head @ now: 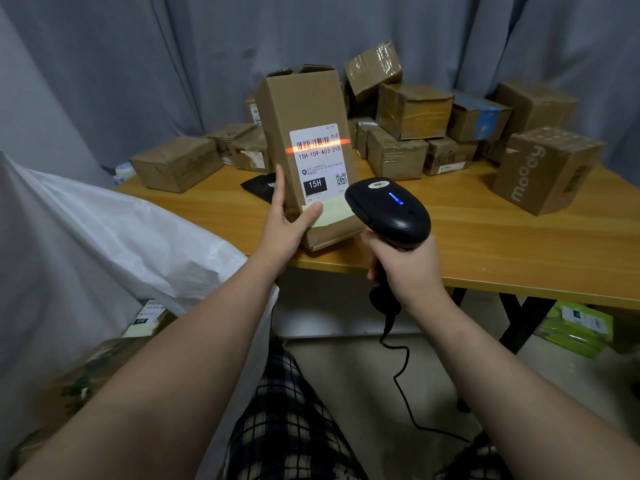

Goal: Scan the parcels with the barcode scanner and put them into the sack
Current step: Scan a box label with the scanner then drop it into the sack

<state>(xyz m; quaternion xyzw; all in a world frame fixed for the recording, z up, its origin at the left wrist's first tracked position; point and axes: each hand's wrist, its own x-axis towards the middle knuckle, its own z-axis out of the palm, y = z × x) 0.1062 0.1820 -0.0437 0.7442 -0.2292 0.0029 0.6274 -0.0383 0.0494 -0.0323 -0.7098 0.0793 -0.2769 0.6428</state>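
**Red line meets barcode at the worktop's edge**

A person's left hand (287, 223) holds a tall cardboard parcel (301, 109) upright at the near edge of the wooden worktop (502, 244). The thumb presses the front face and the fingers lie along the left side, so the grip is closed on the carton's lower part. The right hand (405, 268) is wrapped round the handle of a black barcode scanner (388, 209), just right of the parcel. Its blue lamp is lit and its red line (318, 146) lies across the barcode at the top of the white label (318, 168). More parcels (412, 112) are heaped along the far side of the worktop. The white sack (121, 237) sags at near left, beside the worktop.

The carton looks stiff and, judging by the one-handed hold, is probably light. Its plain card sides should offer fair friction, though the top flaps appear loose. A hold low across the narrow sides seems sound for carrying it left to the sack, with the loose end kept up.
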